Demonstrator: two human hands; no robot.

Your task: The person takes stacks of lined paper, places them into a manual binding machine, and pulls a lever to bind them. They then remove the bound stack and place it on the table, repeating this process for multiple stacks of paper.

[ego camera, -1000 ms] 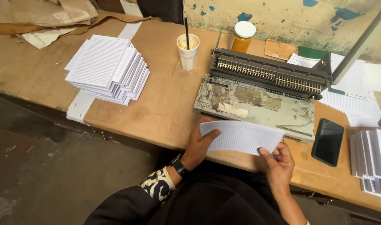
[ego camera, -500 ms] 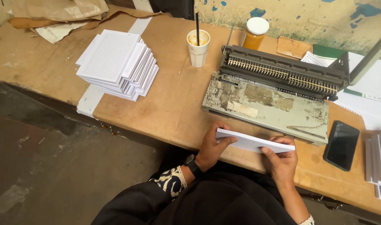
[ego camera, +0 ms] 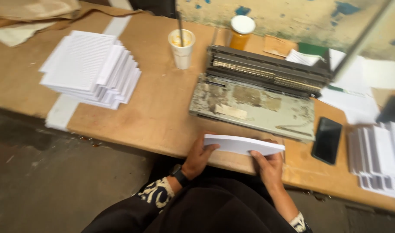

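Note:
I hold a thin stack of white paper sheets (ego camera: 242,145) flat at the near edge of the wooden table (ego camera: 163,112). My left hand (ego camera: 198,157) grips its left end from below, and my right hand (ego camera: 268,166) grips its right end. Just beyond the stack sits a worn grey binding machine (ego camera: 258,92) with a dark comb along its back.
A fanned pile of white lined pads (ego camera: 91,67) lies at the left. A paper cup (ego camera: 181,47) with a stick in it and an orange jar (ego camera: 240,32) stand at the back. A black phone (ego camera: 327,140) and more white pads (ego camera: 379,157) are at the right.
The paper stack has turned from facing me to lying flat and edge-on, and dropped toward the table's near edge. The view has shifted to the left.

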